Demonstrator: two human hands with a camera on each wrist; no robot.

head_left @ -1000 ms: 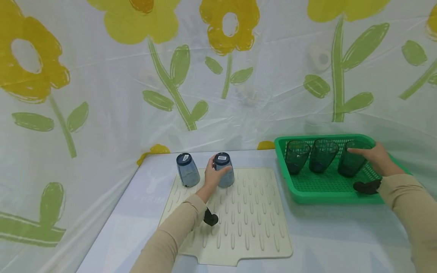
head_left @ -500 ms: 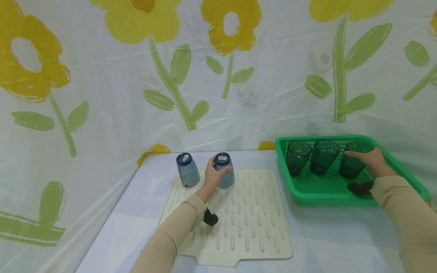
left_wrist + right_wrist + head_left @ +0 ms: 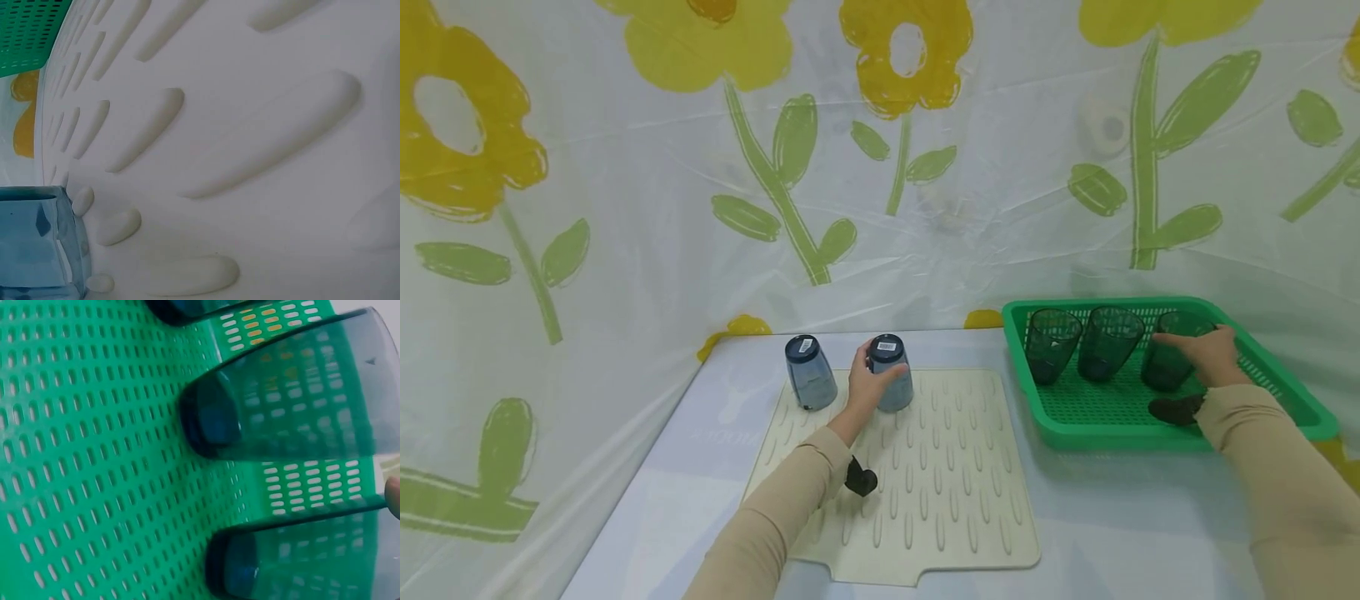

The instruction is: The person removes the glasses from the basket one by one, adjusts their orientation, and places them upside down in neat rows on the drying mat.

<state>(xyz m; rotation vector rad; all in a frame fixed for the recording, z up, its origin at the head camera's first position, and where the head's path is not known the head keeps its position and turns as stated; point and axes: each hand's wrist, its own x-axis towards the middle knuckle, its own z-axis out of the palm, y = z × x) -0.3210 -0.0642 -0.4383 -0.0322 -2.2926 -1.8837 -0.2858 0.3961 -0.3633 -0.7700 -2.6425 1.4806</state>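
Note:
On a cream ridged drying mat [image 3: 951,475], my left hand [image 3: 867,390] holds an upside-down blue glass [image 3: 897,395], thumb on its near side. That glass's blue wall [image 3: 31,244] fills the lower left corner of the left wrist view; the left fingers are out of that view. A second inverted glass [image 3: 811,375] stands to its left. In the green basket [image 3: 1120,438], my right hand [image 3: 1213,357] grips the rightmost upright glass [image 3: 1161,371] near its rim. One fingertip [image 3: 394,494] touches that rim in the right wrist view.
Two more upright glasses, a middle one [image 3: 1108,346] and a left one [image 3: 1051,348], line the basket's back. A flowered plastic sheet [image 3: 925,275] hangs behind the white table [image 3: 662,483]. The basket stands right of the mat.
My right hand has shifted left, closer around the rightmost glass in the basket. My left hand and the inverted glasses stay in place.

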